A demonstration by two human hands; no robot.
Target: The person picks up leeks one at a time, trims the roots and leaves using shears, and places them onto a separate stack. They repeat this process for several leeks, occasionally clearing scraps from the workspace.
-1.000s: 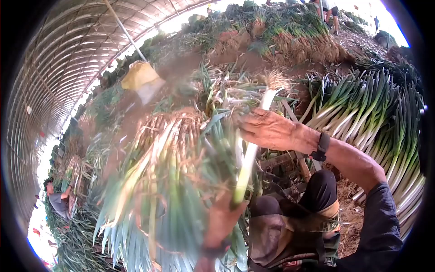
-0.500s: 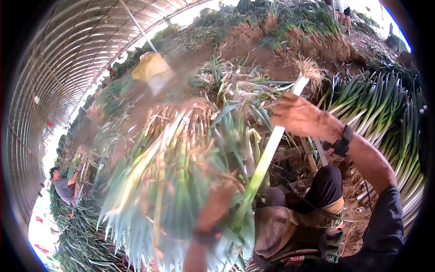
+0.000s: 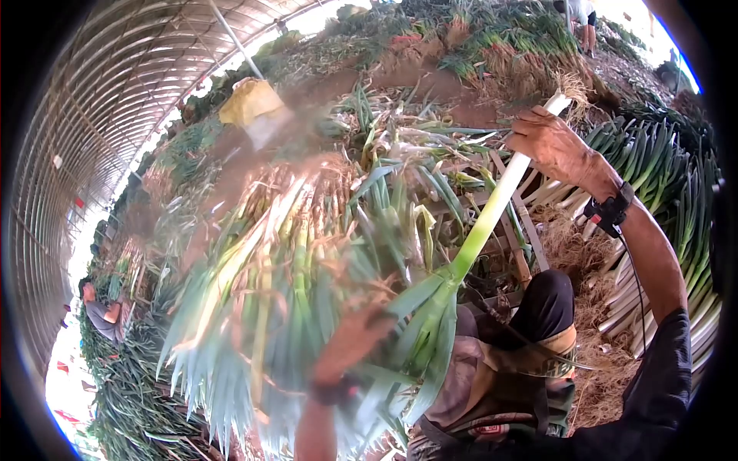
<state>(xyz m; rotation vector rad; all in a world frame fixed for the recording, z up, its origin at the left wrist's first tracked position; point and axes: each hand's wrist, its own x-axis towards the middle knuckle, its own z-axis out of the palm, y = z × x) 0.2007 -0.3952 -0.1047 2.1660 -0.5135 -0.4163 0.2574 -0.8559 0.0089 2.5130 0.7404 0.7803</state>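
Observation:
My right hand (image 3: 550,146) is closed round the white stem of a long green onion (image 3: 492,207), just below its stringy roots. The onion slants from upper right to lower left, its green leaves fanning out over my lap. Beside those leaves, my left hand (image 3: 355,338) is smeared by motion, and its fingers do not show clearly. Under and left of it lies a big heap of untrimmed green onions (image 3: 296,246), with dry brown leaves and roots at the far end.
Onions with clean white stems (image 3: 653,200) are stacked on the right. A wooden frame (image 3: 523,223) stands before my knees, with loose roots (image 3: 592,315) beside it. A yellow-and-white object (image 3: 254,107) hangs on a pole. Another person (image 3: 104,315) sits at far left, and someone stands at upper right.
My right hand has moved up and to the right with the green onion, whose leaves now show spread apart. My left hand has shifted slightly left, still blurred.

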